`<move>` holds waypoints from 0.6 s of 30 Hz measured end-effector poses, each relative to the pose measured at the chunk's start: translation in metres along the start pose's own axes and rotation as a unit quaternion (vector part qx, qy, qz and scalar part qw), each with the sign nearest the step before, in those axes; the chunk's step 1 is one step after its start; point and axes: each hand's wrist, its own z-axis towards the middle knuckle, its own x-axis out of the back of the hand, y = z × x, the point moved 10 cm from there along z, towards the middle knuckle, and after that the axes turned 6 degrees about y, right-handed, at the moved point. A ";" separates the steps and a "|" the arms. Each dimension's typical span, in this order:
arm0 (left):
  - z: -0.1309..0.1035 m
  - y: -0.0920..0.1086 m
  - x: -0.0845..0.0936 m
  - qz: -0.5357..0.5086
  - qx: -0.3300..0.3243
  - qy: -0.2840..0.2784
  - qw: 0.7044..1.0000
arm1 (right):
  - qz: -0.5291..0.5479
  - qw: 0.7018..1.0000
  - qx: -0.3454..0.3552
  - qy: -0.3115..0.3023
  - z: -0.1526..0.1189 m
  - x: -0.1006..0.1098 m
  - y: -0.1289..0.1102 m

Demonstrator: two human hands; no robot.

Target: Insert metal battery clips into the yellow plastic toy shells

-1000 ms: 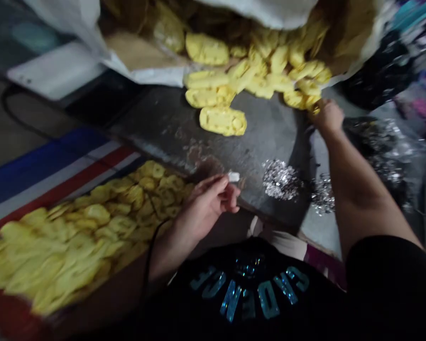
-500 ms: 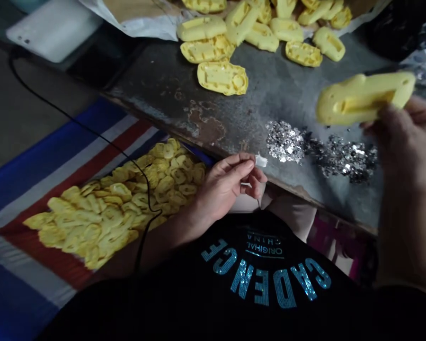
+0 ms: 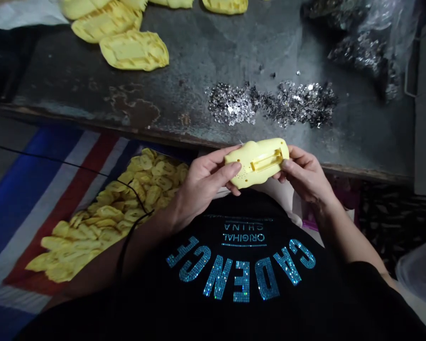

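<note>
Between my two hands is a yellow plastic shell (image 3: pixel 248 160) with a rectangular battery recess, small screw holes and a patch of tiny perforations on its outer face. My left hand (image 3: pixel 211 173) is closed on its left end, thumb across the face. My right hand (image 3: pixel 303 173) pinches the right end beside the recess. The shell is held just in front of the table's near edge, above my lap. Beyond it on the table lie two joined heaps of small shiny metal pieces (image 3: pixel 230 105). Whether the small white piece is still in my left fingers is hidden.
More yellow shells (image 3: pixel 135 51) lie at the back left of the worn metal table (image 3: pixel 184 80). A large pile of shells (image 3: pixel 106 215) rests on a striped sheet (image 3: pixel 57 213) at lower left. A black cable (image 3: pixel 74 166) crosses there. A clear plastic bag (image 3: pixel 365 47) of metal pieces stands back right.
My right hand has brought the yellow shell left and down to my body, and my left hand has taken hold of its other end. The camera view has shifted right.
</note>
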 end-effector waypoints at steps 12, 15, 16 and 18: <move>0.000 -0.026 0.001 0.016 0.120 -0.045 0.992 | -0.056 0.995 -0.026 -0.072 -0.015 0.001 0.018; 0.001 -0.030 0.010 0.016 0.141 -0.033 0.989 | -0.207 0.975 0.081 -0.026 -0.003 0.024 -0.016; 0.002 -0.029 0.015 0.013 0.139 -0.021 0.990 | -0.280 0.948 0.146 0.031 0.002 0.038 -0.035; 0.004 -0.028 0.023 0.010 0.136 0.002 0.991 | -0.414 0.863 0.255 0.139 0.009 0.056 -0.070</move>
